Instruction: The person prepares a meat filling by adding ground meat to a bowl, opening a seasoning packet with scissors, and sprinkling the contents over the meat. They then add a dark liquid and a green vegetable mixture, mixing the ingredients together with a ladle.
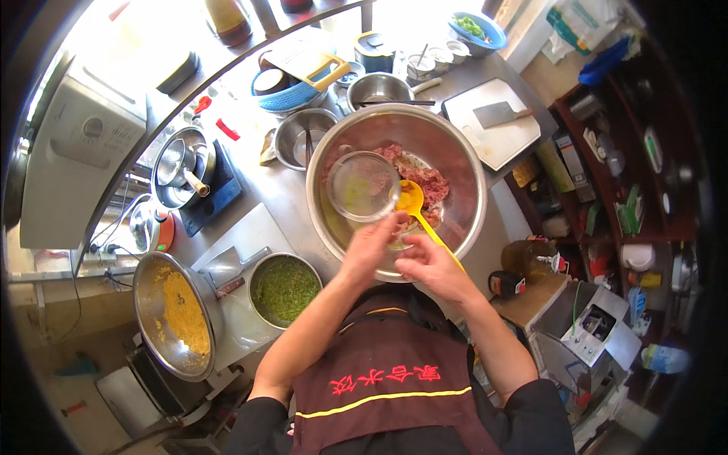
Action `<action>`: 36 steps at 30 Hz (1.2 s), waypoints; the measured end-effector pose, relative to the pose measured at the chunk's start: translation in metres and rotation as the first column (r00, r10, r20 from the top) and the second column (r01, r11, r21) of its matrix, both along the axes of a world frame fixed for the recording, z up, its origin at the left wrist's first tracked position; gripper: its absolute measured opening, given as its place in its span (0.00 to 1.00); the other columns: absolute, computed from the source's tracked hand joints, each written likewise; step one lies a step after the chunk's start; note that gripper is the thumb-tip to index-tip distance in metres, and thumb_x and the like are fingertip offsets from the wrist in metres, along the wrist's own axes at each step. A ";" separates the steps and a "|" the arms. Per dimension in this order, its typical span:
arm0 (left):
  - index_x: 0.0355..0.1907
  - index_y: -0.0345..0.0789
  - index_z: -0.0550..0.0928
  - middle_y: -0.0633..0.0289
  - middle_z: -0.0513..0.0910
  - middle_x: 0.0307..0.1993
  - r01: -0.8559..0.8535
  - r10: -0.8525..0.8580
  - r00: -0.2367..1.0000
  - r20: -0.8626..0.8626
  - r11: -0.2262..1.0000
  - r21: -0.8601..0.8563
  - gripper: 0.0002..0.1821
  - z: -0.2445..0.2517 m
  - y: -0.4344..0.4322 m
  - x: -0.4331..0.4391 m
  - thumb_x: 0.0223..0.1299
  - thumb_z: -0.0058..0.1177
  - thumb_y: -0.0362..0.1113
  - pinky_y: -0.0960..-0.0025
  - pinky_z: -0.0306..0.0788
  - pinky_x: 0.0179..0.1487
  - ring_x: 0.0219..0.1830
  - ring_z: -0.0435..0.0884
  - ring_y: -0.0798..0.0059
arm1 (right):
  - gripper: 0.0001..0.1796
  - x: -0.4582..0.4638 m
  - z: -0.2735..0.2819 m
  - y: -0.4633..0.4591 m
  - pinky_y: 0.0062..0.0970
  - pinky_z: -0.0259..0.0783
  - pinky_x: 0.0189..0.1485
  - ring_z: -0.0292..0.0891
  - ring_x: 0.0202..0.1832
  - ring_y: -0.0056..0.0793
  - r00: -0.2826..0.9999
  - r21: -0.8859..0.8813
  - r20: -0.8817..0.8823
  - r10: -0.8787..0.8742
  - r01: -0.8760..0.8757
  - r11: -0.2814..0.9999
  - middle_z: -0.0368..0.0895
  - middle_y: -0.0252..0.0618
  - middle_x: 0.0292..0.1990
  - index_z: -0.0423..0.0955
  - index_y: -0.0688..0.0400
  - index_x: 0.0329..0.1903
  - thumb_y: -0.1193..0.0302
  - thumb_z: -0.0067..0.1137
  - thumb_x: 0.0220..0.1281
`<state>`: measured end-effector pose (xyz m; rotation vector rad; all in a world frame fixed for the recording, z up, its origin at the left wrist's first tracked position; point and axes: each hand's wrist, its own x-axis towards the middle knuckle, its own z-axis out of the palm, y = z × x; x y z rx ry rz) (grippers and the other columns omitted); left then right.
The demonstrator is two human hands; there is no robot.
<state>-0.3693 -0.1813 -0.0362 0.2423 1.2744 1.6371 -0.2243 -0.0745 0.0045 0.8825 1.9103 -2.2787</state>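
A large steel bowl [475, 170] stands before me with minced meat [432, 185] in it. Inside it, to the left, is a round clear container [364, 186], with something pale green showing through it. A yellow spoon [427, 227] leans in the bowl, its handle crossing the near right rim. My left hand [372, 244] is over the bowl's near side, close below the clear container; whether its fingers touch something clear is hard to tell. Beside it my right hand [429, 264] is over the near rim with curled fingers, close to the spoon handle. What lies between the fingertips is unclear.
Left are a steel pot of chopped greens [286, 291] and a tilted steel bowl of yellow crumbly food [185, 313]. Behind stand two smaller steel bowls [298, 139] and a blue basket [284, 101]. A cleaver [495, 115] lies on a white cutting board [492, 142] at the right.
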 end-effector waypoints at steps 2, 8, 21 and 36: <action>0.62 0.31 0.81 0.63 0.84 0.49 0.083 -0.074 0.982 0.171 0.995 -0.047 0.22 0.001 0.006 0.014 0.79 0.49 0.47 0.73 0.76 0.49 0.47 0.80 0.81 | 0.18 -0.013 -0.005 -0.013 0.21 0.75 0.36 0.78 0.35 0.19 0.998 -0.285 -0.003 -0.066 0.063 0.957 0.81 0.34 0.40 0.70 0.60 0.59 0.70 0.57 0.71; 0.62 0.30 0.80 0.61 0.86 0.48 0.141 -0.161 0.970 -0.182 0.983 -0.120 0.21 -0.005 -0.031 0.023 0.76 0.53 0.42 0.71 0.76 0.56 0.50 0.81 0.78 | 0.08 -0.006 -0.024 -0.004 0.18 0.57 0.22 0.62 0.22 0.12 0.955 0.024 0.169 -0.244 0.244 0.969 0.74 0.27 0.28 0.74 0.59 0.47 0.68 0.54 0.73; 0.60 0.26 0.75 0.46 0.84 0.51 -0.271 0.224 0.961 -0.160 0.665 -0.696 0.25 -0.118 -0.338 -0.027 0.57 0.52 0.28 0.56 0.84 0.48 0.44 0.87 0.55 | 0.15 0.018 -0.064 0.082 0.25 0.68 0.28 0.73 0.25 0.18 0.923 0.474 0.096 -0.372 0.287 0.833 0.81 0.35 0.26 0.75 0.67 0.46 0.65 0.60 0.71; 0.54 0.12 0.72 0.37 0.82 0.51 -0.406 0.534 0.822 0.198 0.793 -0.455 0.23 -0.063 -0.292 -0.010 0.56 0.41 0.21 0.56 0.90 0.42 0.44 0.89 0.49 | 0.20 0.007 -0.095 0.087 0.31 0.73 0.31 0.79 0.28 0.25 0.944 0.622 0.136 -0.299 0.153 0.768 0.84 0.42 0.27 0.78 0.63 0.53 0.62 0.62 0.68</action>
